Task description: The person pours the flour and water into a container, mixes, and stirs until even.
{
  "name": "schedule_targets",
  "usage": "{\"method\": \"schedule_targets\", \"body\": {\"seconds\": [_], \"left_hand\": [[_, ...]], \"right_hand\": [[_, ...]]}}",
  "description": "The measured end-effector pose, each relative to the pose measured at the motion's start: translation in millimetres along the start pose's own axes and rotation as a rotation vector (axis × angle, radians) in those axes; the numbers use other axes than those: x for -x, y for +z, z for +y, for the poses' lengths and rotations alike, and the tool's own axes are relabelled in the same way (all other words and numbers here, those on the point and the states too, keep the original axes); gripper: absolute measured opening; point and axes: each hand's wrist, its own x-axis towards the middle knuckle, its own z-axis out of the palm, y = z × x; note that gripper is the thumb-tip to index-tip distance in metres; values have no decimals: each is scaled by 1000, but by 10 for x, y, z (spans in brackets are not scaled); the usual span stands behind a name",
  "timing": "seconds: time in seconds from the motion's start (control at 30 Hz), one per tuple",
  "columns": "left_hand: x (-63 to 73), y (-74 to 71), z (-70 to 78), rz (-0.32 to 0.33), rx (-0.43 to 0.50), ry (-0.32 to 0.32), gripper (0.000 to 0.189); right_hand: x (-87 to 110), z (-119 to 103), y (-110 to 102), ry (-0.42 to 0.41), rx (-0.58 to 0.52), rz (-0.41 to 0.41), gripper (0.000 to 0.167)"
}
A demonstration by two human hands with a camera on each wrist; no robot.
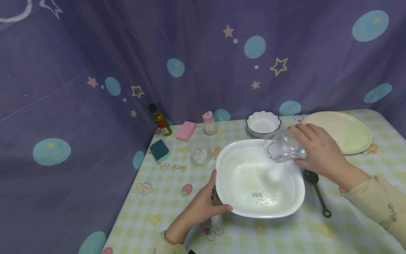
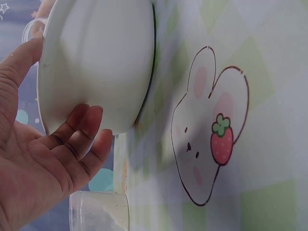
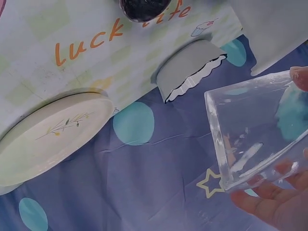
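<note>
The hands are apart: the left hand [image 1: 203, 207] grips the white basin [image 1: 229, 169] by its rim; the right hand [image 1: 320, 151] clasps a clear glass [image 1: 282, 146], tipped over the basin between them. A dark spoon [image 1: 319, 197] lies near the right wrist. Pouring seems in hand; next likely calls for tilting further, basin steady.

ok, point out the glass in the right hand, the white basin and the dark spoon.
Glass [image 1: 287, 149]: head view, on its clear side wall.
White basin [image 2: 101, 57]: left wrist view, on its outer wall.
Dark spoon [image 1: 319, 195]: head view, midway along its handle.
</note>
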Motion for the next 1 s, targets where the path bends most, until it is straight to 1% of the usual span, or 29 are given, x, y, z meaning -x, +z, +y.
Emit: {"method": "schedule_targets", "body": {"seconds": [0.13, 0.4, 0.73, 1.0], "left_hand": [[-1, 1, -2, 3, -10, 5, 117], [-3, -2, 15, 1, 7, 14, 117], [-2, -10, 10, 0, 8, 12, 117], [1, -12, 1, -5, 7, 2, 116]], "right_hand": [[3, -12, 18, -26, 16, 3, 95], [-6, -36, 22, -65, 54, 20, 97], [-31, -30, 21, -83, 85, 21, 97], [-58, -56, 9, -86, 79, 23, 97]]}}
